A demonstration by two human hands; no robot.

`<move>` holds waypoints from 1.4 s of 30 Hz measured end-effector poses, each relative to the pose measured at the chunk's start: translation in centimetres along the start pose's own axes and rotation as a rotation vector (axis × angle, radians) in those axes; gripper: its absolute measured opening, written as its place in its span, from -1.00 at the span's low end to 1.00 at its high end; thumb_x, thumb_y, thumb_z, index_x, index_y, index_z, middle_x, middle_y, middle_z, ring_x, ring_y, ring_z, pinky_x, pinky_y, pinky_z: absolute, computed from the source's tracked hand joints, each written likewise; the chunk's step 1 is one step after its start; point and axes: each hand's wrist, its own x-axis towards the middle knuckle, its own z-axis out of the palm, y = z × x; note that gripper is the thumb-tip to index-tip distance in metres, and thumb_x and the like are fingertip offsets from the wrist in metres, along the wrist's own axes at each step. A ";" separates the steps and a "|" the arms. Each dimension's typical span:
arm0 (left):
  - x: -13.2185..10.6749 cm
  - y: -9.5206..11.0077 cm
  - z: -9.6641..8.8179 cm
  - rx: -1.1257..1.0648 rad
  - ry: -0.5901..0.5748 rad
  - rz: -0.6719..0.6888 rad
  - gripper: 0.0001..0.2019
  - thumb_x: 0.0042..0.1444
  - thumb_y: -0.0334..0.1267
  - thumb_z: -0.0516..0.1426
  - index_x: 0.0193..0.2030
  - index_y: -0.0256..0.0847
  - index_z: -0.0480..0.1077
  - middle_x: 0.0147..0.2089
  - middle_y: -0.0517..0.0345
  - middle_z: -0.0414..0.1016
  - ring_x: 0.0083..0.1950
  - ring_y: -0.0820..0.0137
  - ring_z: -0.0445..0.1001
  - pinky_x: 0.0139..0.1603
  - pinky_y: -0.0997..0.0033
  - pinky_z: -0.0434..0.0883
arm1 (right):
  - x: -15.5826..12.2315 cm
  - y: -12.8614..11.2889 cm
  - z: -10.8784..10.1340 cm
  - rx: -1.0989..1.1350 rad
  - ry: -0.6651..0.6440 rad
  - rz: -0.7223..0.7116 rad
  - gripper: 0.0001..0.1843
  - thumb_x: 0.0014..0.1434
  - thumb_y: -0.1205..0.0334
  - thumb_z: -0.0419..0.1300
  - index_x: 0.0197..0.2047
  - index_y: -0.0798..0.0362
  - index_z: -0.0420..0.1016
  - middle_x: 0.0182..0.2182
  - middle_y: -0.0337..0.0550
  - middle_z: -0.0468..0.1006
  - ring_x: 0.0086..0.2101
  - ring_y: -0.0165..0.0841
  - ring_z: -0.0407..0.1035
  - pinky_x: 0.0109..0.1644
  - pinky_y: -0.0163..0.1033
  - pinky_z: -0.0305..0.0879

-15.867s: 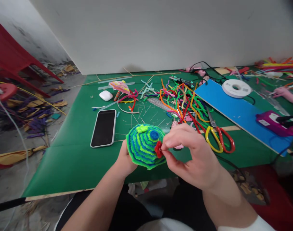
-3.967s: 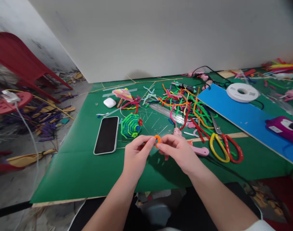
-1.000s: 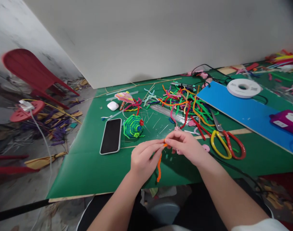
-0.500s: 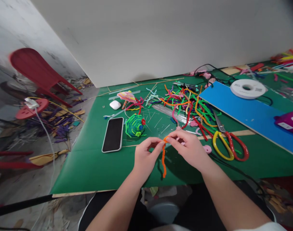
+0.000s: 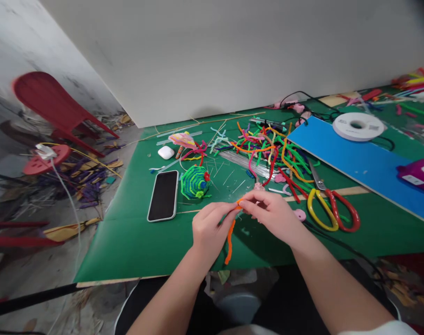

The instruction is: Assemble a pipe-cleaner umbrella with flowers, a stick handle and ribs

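An orange pipe cleaner (image 5: 229, 243) is pinched at its upper end between both hands, its tail hanging down toward the table's front edge. My left hand (image 5: 213, 226) grips it with thumb and forefinger from the left. From the right, the fingertips of my right hand (image 5: 272, 214) close on the same end; the exact shape there is mostly hidden by the fingers. Beyond the left hand lies a green and blue striped coil of pipe cleaner (image 5: 194, 182) with a small red piece on it. A pink round piece (image 5: 300, 215) is beside the right wrist.
Scissors (image 5: 325, 197) with yellow and red handles lie to the right, and a phone (image 5: 163, 196) to the left. A pile of coloured pipe cleaners (image 5: 268, 151) spreads behind the hands. A white spool (image 5: 358, 126) rests on a blue board (image 5: 358, 160).
The fingers of both hands have drawn closer together around the orange pipe cleaner's end. Its hanging tail has swung a little to the left and toward me.
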 end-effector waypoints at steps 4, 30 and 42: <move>0.0 0.0 -0.1 0.009 -0.009 -0.002 -0.92 -0.02 -0.46 0.20 -0.36 -0.24 0.47 -0.40 0.16 0.57 -0.39 0.50 0.50 -0.32 0.55 0.43 | 0.0 0.0 0.0 -0.013 0.008 -0.006 -0.75 0.13 0.04 0.12 -0.36 0.03 0.49 -0.47 -0.26 0.48 -0.52 -0.47 0.31 -0.48 -0.36 0.24; -0.2 0.3 0.1 -0.488 -0.227 -0.537 -0.90 0.06 -0.32 0.15 -0.27 -0.19 0.47 -0.35 0.19 0.53 -0.44 0.51 0.51 -0.40 0.55 0.48 | -0.1 0.1 -0.4 0.314 -0.141 0.076 -0.70 0.18 0.06 0.06 -0.48 0.06 0.28 -0.58 -0.33 0.34 -0.55 -0.54 0.25 -0.50 -0.43 0.20; 0.1 0.6 -0.4 -0.120 -0.280 -0.145 -0.88 0.09 -0.42 0.11 -0.29 -0.21 0.47 -0.36 0.17 0.56 -0.35 0.50 0.49 -0.30 0.56 0.41 | -1.0 0.0 -3.0 -0.003 -0.088 0.116 -0.82 0.05 0.09 0.20 -0.43 0.03 0.41 -0.54 -0.29 0.43 -0.49 -0.44 0.35 -0.39 -0.33 0.33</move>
